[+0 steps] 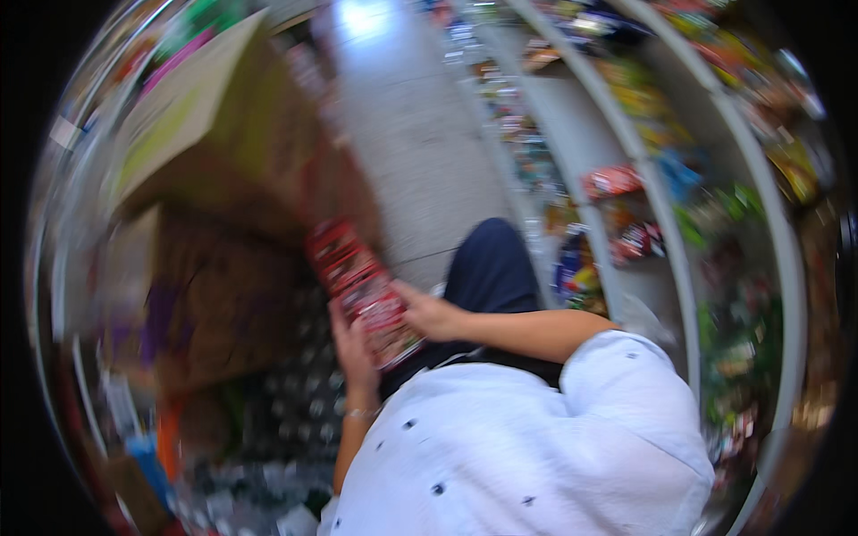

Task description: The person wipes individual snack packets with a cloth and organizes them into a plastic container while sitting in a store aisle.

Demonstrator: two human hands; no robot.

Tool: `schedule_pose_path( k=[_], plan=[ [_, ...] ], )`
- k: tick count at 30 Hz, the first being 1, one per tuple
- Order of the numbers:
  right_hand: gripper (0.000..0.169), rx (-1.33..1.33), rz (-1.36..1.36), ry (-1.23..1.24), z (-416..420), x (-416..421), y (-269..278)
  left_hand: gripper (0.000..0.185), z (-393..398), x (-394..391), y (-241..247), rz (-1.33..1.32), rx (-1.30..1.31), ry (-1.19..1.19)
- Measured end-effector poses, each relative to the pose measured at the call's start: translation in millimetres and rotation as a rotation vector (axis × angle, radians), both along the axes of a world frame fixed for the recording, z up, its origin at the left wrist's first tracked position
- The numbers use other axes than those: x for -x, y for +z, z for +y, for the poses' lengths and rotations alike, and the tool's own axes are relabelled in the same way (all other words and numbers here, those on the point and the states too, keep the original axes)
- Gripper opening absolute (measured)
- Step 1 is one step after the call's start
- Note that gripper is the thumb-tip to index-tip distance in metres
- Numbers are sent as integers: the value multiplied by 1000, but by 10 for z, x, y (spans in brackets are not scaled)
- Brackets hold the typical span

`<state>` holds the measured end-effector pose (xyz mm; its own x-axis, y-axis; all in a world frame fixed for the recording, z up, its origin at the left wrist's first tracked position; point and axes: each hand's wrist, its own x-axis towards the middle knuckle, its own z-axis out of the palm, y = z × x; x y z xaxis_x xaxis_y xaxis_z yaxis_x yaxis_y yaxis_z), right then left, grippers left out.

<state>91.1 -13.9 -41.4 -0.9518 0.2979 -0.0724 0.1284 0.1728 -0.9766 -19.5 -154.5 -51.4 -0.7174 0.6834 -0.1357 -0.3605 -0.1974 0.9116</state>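
Note:
A long red printed package (365,291), perhaps a strip or stack of packets, is held between both hands in front of the body. My left hand (354,345) lies along its left edge, fingers pointing up the picture, with a bracelet at the wrist. From the right side my right hand (429,311) grips its edge, thumb on the printed face. The package's far end reaches towards stacked cardboard boxes. Blur hides the print and how many pieces there are.
A large cardboard box (248,154) rests on another cardboard box (208,295) at left. Curved metal shelves (630,134) with colourful packets line the right side. Grey floor (429,147) runs between them. A bent knee in dark trousers (493,268) is beside the right shelves.

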Motion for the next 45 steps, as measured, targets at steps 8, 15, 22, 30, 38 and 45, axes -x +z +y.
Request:
schedule_pose_path(
  k=[8, 15, 22, 30, 38, 45],
  plan=[
    [39, 295, -15, -438, 539, -522, -628, 62, 672, -425, 183, 91, 34, -280],
    [32, -110, -112, -1165, 1866, -1107, -799, 56, 778, -400, -226, 338, 207, -478],
    [23, -286, -476, -1673, 3503, -1670, -658, 51, 1148, -540, -347, 315, 256, -646],
    [38, 69, -476, -1933, 4360, -1843, -839, 50, 1411, -552, -398, 274, 370, -732],
    [33, -1082, -682, -1214, 4292, -1885, -1124, 48, 1594, -578, -515, 210, 420, -745],
    [27, -956, -866, -1177, 4379, -2065, -1341, 45, 1595, -548, -544, 238, 401, -796]
  ],
)
